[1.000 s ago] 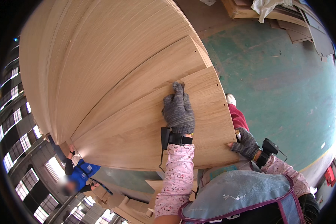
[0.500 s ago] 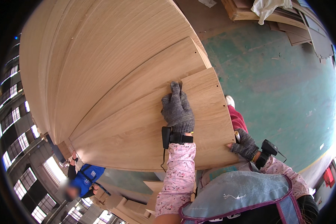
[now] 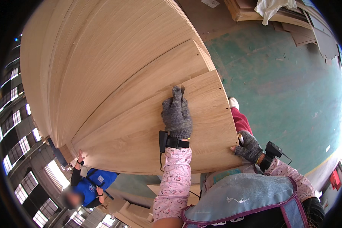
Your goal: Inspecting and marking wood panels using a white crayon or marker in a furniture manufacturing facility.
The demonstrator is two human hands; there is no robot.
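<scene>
A light wood-grain panel (image 3: 140,140) lies in front of me on a stack of similar boards, with small dark holes along its right edge. My left hand (image 3: 177,116), in a grey knitted glove, rests on it near its far edge. Its fingers point away from me and lie along the surface; a dark tip beside them is too small to make out. At the panel's near right corner is my right hand (image 3: 249,147), gloved with bare fingertips. It grips the edge, one fingertip on top. A small pale object or fingertip (image 3: 240,138) shows there, unclear which.
Wide boards (image 3: 102,45) are stacked beyond the panel. Another person in a blue vest (image 3: 97,182) stands at the far left end, an arm raised near the boards. Green floor (image 3: 281,87) lies to the right, with more sheets and a white cloth (image 3: 271,9) behind.
My left hand has shifted slightly left and toward me over the panel. My right hand stays at the corner. The other person has moved right, one hand now raised by the panel's end.
</scene>
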